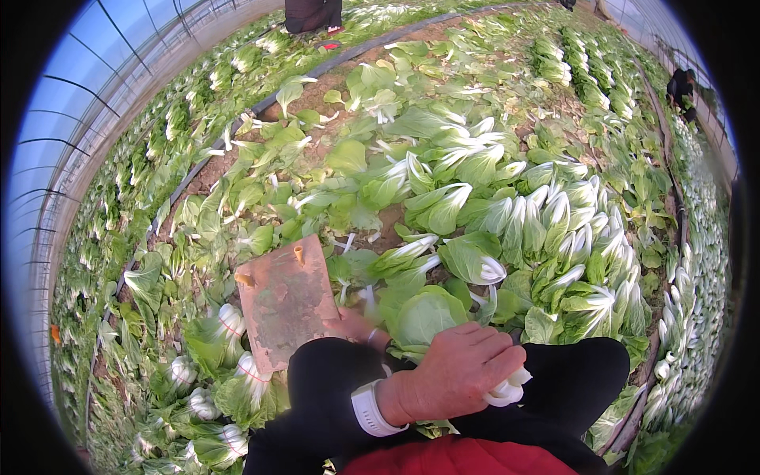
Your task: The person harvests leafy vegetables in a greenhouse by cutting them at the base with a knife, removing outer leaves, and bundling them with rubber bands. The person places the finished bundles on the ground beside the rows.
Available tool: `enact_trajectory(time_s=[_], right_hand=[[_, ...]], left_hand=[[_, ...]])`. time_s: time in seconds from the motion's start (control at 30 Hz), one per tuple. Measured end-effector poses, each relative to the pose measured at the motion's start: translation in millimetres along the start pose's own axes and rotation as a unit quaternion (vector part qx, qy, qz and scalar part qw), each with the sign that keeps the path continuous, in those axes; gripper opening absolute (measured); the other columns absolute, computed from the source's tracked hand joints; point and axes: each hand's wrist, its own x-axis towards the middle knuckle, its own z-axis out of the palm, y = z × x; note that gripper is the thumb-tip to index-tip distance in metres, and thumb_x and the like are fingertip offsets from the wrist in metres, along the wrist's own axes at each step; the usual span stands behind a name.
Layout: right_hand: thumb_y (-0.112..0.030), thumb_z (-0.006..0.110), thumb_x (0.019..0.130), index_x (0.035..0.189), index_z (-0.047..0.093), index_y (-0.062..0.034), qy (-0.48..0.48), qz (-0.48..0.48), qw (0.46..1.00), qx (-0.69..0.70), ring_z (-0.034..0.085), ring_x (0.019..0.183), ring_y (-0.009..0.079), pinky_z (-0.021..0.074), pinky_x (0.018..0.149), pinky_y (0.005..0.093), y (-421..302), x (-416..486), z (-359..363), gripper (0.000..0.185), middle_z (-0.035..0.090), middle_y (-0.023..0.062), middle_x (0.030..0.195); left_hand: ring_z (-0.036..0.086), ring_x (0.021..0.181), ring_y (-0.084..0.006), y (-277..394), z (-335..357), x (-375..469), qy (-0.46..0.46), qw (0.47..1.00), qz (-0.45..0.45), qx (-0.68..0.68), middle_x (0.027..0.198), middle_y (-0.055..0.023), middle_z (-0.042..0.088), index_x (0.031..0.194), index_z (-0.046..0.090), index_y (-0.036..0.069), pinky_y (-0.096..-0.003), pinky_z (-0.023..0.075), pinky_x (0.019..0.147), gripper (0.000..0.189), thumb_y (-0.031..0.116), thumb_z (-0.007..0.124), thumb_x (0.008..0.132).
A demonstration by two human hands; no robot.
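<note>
My left hand (454, 368), with a white watch on its wrist, grips a leafy green cabbage, probably bok choy. Its white base (509, 387) sticks out of the fist on the right, and its broad green leaves (430, 317) spread beyond the knuckles. My right hand (351, 325) is partly hidden behind the left forearm and leaves. Its fingers are at the lower right edge of a worn flat board (288, 303) with two short yellowish pegs. Whether those fingers hold anything is unclear. Bundles of cabbage (252, 380) tied with red bands lie beside the board, lower left.
Cut cabbages (558, 219) lie heaped ahead and to the right. Loose leaves (347, 155) cover the soil. A dark hose (196, 169) curves along the left. One person (313, 15) is at the top, another (681, 94) far right. A greenhouse frame (80, 86) arches overhead.
</note>
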Motion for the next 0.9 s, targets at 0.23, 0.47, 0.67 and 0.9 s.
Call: enact_trajectory(time_s=[0.23, 0.47, 0.67, 0.9], right_hand=[[-0.016, 0.072, 0.085, 0.109, 0.067, 0.0, 0.044, -0.028, 0.998, 0.018, 0.058, 0.082, 0.0083, 0.0476, 0.075, 0.0263, -15.4, 27.6, 7.9, 0.029, 0.067, 0.0018, 0.095], [-0.012, 0.069, 0.089, 0.103, 0.07, 0.0011, 0.075, -0.033, 0.989, 0.123, 0.056, 0.077, 0.0064, 0.0471, 0.07, 0.0253, -72.5, 61.6, -79.5, 0.02, 0.066, -0.002, 0.087], [-0.015, 0.069, 0.089, 0.09, 0.068, -0.0001, 0.093, -0.061, 0.993, 0.043, 0.05, 0.07, 0.0052, 0.0429, 0.065, 0.0235, -97.7, 55.7, -143.6, 0.015, 0.06, -0.0053, 0.077], [-0.013, 0.063, 0.093, 0.103, 0.064, 0.0002, 0.279, -0.143, 0.95, -0.002, 0.051, 0.073, 0.0053, 0.045, 0.065, 0.0232, -67.3, 28.2, -183.8, 0.017, 0.061, -0.0029, 0.087]], left_hand=[[0.055, 0.068, -0.0181, 6.3, -10.9, -0.2, -0.001, 1.0, 0.02, -0.017, 0.078, -0.0039, 0.055, 0.094, 0.058, 0.003, -0.032, 0.0431, 0.061, 0.023, 0.017, 0.063, 0.076], [0.05, 0.06, -0.0168, -4.4, -22.1, 3.3, -0.006, 1.0, 0.009, 0.013, 0.07, -0.0022, 0.048, 0.085, 0.058, 0.006, -0.0308, 0.0397, 0.055, 0.023, 0.019, 0.07, 0.07], [0.05, 0.06, -0.0166, -13.6, -15.9, 6.5, 0.021, 1.0, -0.006, 0.022, 0.069, -0.002, 0.047, 0.083, 0.057, 0.006, -0.0311, 0.0391, 0.054, 0.021, 0.018, 0.071, 0.072], [0.051, 0.061, -0.0164, -5.9, -10.2, 14.1, -0.005, 1.0, 0.001, -0.001, 0.07, -0.0019, 0.047, 0.083, 0.056, 0.007, -0.0307, 0.0383, 0.056, 0.02, 0.018, 0.07, 0.074]])
